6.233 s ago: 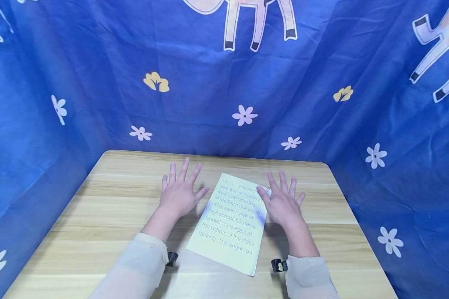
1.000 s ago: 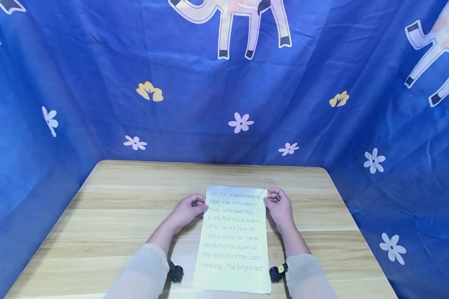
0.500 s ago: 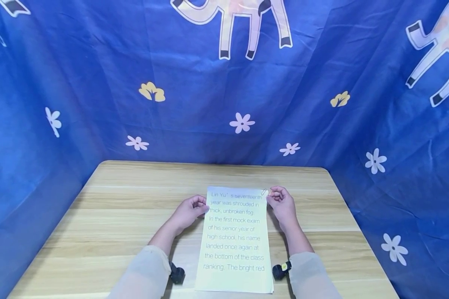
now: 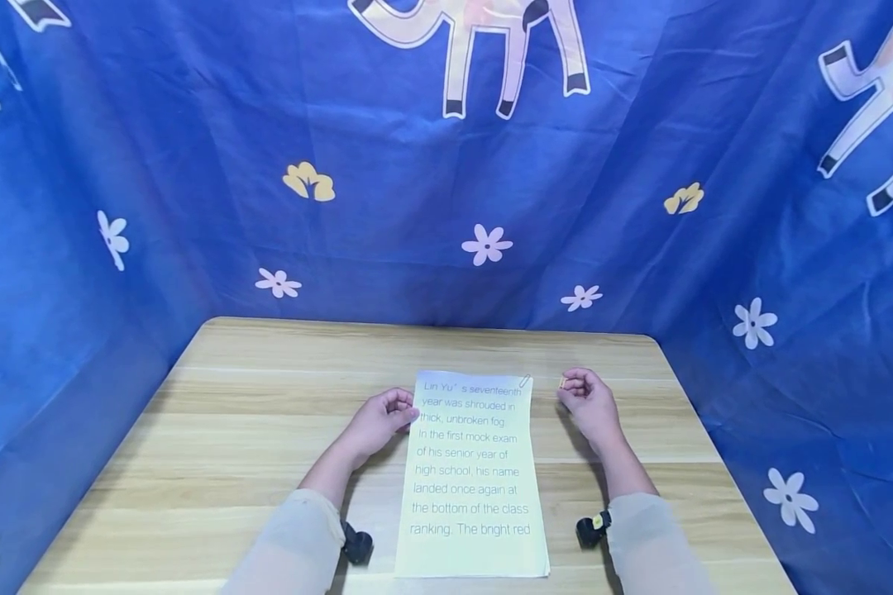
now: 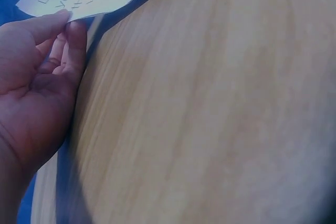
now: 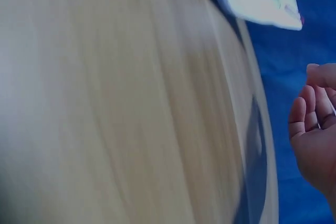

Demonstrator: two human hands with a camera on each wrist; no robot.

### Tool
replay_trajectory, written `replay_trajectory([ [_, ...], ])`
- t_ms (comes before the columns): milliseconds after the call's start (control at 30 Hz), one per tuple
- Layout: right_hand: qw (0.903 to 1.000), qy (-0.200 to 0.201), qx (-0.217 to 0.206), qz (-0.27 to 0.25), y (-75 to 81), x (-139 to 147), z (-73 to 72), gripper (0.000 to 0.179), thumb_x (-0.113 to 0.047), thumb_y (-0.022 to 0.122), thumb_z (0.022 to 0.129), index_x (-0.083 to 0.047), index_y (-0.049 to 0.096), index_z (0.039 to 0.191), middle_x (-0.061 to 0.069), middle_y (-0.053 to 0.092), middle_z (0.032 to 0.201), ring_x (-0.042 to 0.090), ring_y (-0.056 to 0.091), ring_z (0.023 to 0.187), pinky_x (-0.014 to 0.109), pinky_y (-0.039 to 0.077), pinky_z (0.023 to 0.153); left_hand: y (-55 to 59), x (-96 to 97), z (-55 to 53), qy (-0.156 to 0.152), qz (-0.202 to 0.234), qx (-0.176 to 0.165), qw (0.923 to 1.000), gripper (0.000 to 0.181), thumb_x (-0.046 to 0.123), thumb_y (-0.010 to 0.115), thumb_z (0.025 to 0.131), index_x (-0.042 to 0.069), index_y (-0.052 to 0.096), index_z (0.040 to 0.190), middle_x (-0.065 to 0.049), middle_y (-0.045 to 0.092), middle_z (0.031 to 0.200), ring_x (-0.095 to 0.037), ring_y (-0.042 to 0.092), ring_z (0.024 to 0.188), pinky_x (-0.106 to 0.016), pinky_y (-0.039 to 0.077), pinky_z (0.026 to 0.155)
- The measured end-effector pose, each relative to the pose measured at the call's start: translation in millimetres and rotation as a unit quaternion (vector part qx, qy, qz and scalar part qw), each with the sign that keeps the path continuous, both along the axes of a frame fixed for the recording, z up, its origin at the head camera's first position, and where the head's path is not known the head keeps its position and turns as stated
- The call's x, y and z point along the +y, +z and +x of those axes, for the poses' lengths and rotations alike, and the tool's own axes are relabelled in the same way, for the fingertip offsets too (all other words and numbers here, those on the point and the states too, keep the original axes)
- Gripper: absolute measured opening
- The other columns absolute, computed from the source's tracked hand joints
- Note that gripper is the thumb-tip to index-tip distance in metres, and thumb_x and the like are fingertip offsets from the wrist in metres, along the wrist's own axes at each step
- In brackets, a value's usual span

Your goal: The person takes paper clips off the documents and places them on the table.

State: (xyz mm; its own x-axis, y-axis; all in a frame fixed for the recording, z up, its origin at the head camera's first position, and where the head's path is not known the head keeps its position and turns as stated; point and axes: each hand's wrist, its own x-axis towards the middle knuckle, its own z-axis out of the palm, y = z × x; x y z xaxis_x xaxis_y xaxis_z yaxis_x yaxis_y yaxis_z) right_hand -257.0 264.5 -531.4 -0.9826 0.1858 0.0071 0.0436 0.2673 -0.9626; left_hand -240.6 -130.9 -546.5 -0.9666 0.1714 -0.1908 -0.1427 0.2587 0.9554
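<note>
A small stack of printed paper sheets (image 4: 476, 555) is held up near the middle in the head view, its text facing me. My left hand (image 4: 375, 423) pinches the left edge between thumb and fingers; the left wrist view shows the thumb on top of the paper (image 5: 100, 1). A silvery paper clip (image 4: 524, 381) sits on the top right corner. My right hand (image 4: 592, 406) is to the right, apart from the sheets, pinching a small yellow paper clip (image 4: 562, 383) at its fingertips. In the right wrist view, that clip is hidden behind the thumb.
A light wooden table (image 4: 193, 430) with rounded far corners lies under both hands. Blue printed cloth (image 4: 387, 231) walls it in at the back and on both sides. A dark wrist camera (image 4: 357, 545) sits at the left cuff, another wrist camera (image 4: 589, 531) at the right.
My right hand has left the top right corner and moved right, taking the yellow clip with it. My left hand still holds the sheets; earlier both hands were spread open over the table.
</note>
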Motion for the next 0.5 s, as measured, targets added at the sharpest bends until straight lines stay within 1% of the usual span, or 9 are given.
replay_trajectory([
  [133,0.9997,0.000,-0.005,0.022,-3.0,14.3,-1.2,0.037,0.005,0.073,0.096,0.004,0.063,0.132,-0.004,0.063,0.099,0.006,0.058,0.090,0.012,0.051,0.080,-1.0,0.1,-0.5,-0.001,-0.002,0.005,1.0000,0.014,0.011,0.071,0.103,0.007,0.069,0.116,-0.005,0.071,0.102,-0.016,0.069,0.092,-0.028,0.058,0.087],
  [267,0.9989,0.004,-0.011,0.045,-6.8,22.2,-2.2,0.036,0.006,0.072,0.095,0.002,0.065,0.131,-0.004,0.061,0.096,0.007,0.056,0.087,0.013,0.049,0.076,-1.3,0.5,0.8,-0.001,0.002,0.007,1.0000,0.014,0.011,0.071,0.103,0.005,0.068,0.116,-0.005,0.070,0.103,-0.015,0.068,0.092,-0.026,0.059,0.086],
  [367,0.9969,0.003,-0.025,0.075,-10.2,24.8,-4.3,0.034,0.003,0.073,0.095,0.001,0.066,0.129,-0.004,0.063,0.094,0.006,0.056,0.083,0.015,0.049,0.072,-0.7,0.9,2.0,0.000,0.002,0.008,1.0000,0.015,0.011,0.071,0.103,0.004,0.068,0.117,-0.006,0.070,0.104,-0.015,0.068,0.093,-0.024,0.059,0.085],
  [500,0.9906,0.004,-0.047,0.128,-13.0,24.8,-7.9,0.029,-0.002,0.073,0.097,0.000,0.067,0.126,-0.004,0.065,0.091,0.006,0.058,0.081,0.017,0.049,0.073,-0.2,0.8,2.4,0.005,-0.002,0.009,0.9999,0.016,0.012,0.071,0.103,0.005,0.068,0.117,-0.006,0.070,0.104,-0.016,0.068,0.092,-0.026,0.058,0.086],
])
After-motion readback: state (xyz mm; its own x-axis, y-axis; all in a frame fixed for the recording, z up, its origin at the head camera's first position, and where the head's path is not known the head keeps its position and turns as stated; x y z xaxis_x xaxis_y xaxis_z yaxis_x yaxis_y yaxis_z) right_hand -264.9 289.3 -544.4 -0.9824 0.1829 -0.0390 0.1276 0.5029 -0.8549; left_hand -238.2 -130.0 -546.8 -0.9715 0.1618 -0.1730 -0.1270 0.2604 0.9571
